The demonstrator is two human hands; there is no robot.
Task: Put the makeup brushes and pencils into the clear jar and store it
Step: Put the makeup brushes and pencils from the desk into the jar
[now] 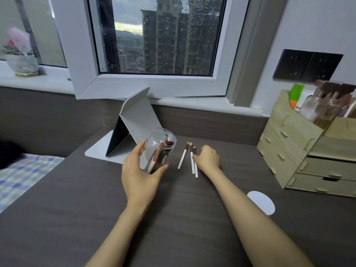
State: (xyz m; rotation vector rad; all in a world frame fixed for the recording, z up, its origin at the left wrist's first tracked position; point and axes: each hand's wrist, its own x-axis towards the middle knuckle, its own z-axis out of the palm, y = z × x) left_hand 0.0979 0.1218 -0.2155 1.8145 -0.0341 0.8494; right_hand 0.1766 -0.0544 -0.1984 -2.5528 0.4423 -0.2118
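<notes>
My left hand (138, 170) grips a clear jar (160, 146), tilted with its mouth toward the upper right; several brushes and pencils sit inside it. Three white-handled makeup brushes (190, 160) lie on the dark desk just right of the jar. My right hand (207, 158) rests on the desk with its fingertips touching the two rightmost brushes; the frame does not show a closed grip on them. The leftmost brush (182, 158) lies a little apart.
A folding grey mirror stand (133, 120) is behind the jar. A wooden drawer organiser (300, 151) holding bottles and brushes stands at the right. A white round pad (262, 202) lies near my right forearm. A bed with checked cloth (25, 176) is left.
</notes>
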